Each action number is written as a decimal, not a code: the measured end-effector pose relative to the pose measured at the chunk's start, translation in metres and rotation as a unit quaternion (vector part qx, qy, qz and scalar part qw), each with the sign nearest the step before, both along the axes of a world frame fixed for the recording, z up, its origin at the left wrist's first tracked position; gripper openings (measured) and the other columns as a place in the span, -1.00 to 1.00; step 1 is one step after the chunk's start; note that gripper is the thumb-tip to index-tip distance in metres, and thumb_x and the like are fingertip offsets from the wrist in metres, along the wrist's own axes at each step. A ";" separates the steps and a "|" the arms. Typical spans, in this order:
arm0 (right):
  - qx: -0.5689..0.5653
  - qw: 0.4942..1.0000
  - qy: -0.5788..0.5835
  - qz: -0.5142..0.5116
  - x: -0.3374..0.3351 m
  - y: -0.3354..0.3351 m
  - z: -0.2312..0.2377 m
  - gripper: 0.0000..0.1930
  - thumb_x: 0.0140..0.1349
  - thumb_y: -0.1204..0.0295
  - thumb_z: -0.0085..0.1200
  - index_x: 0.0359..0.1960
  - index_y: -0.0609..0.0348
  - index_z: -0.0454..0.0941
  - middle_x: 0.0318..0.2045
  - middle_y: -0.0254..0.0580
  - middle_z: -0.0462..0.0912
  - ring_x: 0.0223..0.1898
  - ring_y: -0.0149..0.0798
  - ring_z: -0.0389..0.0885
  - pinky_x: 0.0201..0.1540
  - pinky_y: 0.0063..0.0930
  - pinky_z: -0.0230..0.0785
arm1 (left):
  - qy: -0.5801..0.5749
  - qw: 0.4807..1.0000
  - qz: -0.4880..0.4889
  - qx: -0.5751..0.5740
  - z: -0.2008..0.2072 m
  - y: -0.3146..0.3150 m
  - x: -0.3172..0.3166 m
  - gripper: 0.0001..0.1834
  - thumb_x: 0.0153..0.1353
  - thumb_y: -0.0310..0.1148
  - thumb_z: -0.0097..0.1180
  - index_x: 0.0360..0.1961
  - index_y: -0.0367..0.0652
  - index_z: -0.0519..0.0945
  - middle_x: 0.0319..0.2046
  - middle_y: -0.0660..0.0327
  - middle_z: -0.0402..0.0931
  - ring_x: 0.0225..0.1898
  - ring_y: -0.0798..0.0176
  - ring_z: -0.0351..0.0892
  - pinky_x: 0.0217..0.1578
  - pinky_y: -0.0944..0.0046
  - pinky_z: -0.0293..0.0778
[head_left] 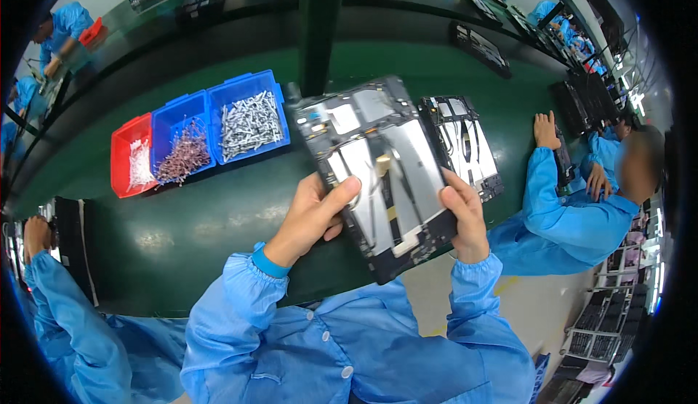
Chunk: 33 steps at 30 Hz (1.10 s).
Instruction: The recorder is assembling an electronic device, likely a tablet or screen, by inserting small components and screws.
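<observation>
Between my two hands I hold up an opened tablet (pixel 425 158), its inside facing me, with silver battery plates, dark ribbon cables and circuit boards along its ends. My left hand (pixel 314 211) grips its left long edge, thumb on top. At the lower right edge, my right hand (pixel 465 211) is closed on it the same way, thumb over the rim. The tablet is tilted and raised over the green bench (pixel 211 259). Just right of it, a second opened tablet (pixel 486 158) lies on the bench, partly hidden behind the held one.
Left of the tablet stand a red bin (pixel 122 158) of small white parts, a blue bin (pixel 166 115) of thin reddish parts and a blue bin (pixel 233 88) of silvery parts. A dark post (pixel 320 33) rises behind. Co-workers sit close on both sides. Another tablet (pixel 480 48) lies farther back.
</observation>
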State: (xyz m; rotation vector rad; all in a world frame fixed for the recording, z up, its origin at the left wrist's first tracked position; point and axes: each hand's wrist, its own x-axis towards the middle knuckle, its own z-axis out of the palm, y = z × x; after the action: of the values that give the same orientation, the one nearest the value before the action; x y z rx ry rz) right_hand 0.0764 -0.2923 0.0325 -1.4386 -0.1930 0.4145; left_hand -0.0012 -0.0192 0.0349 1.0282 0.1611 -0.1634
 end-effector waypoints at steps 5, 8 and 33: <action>-0.017 0.989 -0.065 -0.131 0.050 -0.077 0.004 -0.48 0.30 0.36 0.21 0.21 0.44 0.43 0.01 -0.08 0.64 -0.04 -0.33 0.63 0.07 -0.50 0.44 | -0.027 0.983 0.078 0.162 -0.029 -0.013 0.012 -0.28 0.32 -0.05 0.20 0.25 -0.47 0.34 -0.64 0.39 0.33 -0.63 0.55 0.23 -0.56 0.41 0.21; -0.040 0.987 -0.050 -0.147 0.082 -0.122 0.008 -0.52 0.34 0.38 0.13 0.20 0.46 0.43 0.00 -0.07 0.65 -0.06 -0.32 0.65 0.03 -0.50 0.47 | -0.037 0.952 0.110 0.282 -0.041 -0.024 0.015 -0.44 0.25 -0.20 0.27 0.13 -0.41 0.49 -0.73 0.41 0.23 -0.63 0.54 0.23 -0.54 0.38 0.25; -0.422 0.854 -0.239 -0.190 0.110 -0.147 -0.020 -0.61 0.37 0.22 0.10 -0.22 0.43 0.65 -0.52 -0.27 0.64 -0.46 -0.49 0.53 -0.38 -0.57 0.36 | -0.072 0.932 0.091 0.345 -0.040 -0.026 0.011 -0.74 0.26 -0.41 0.22 -0.07 -0.32 0.63 -0.71 0.50 0.12 -0.62 0.60 0.09 -0.55 0.44 0.11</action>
State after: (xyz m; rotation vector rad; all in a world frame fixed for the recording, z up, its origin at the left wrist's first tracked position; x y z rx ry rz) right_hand 0.1861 -0.4389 0.0128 -2.3862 -0.1172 -0.2481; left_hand 0.0097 -0.0448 -0.0056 1.7124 0.1842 0.1552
